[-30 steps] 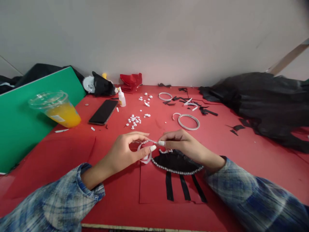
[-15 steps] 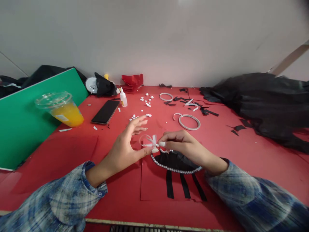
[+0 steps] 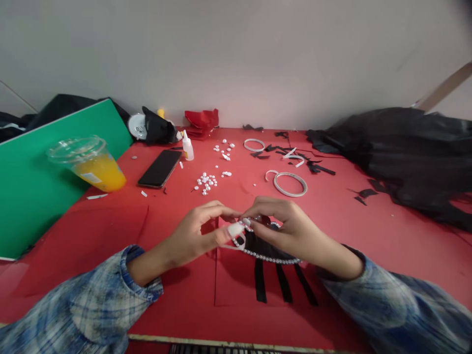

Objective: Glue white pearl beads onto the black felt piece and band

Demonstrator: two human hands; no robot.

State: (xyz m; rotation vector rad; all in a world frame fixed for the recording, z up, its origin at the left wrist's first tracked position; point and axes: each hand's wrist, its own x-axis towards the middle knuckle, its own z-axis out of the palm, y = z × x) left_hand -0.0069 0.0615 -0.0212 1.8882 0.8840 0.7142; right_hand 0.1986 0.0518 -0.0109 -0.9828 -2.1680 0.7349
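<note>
- Pinching a thin white strip point(image 3: 236, 235) between thumb and forefinger, the left hand point(image 3: 201, 235) is closed on it just at the upper left edge of the black shape point(image 3: 263, 244).
- Fingertips of the right hand point(image 3: 285, 227) curl in to meet the left; they press at the same spot, but whether they grip the strip or a pearl I cannot tell.
- The black shape lies on the red sheet point(image 3: 236, 290), with a row of pearls point(image 3: 269, 259) along its lower curve and three black stripes point(image 3: 282, 286) below it.
- By my reading, the step in hand is fixing the pearl trim at the rim of the shape, with part of the outline not yet lined.
- The next move would call for a steady, small press along the rim, keeping the row in line.
- Well apart, farther back: loose pearls point(image 3: 205, 182), a glue bottle point(image 3: 188, 148), a phone point(image 3: 160, 168), white rings point(image 3: 290, 184), a cup point(image 3: 90, 164) of orange drink by the green board point(image 3: 33, 187), and black cloth point(image 3: 409, 157) on the right.
</note>
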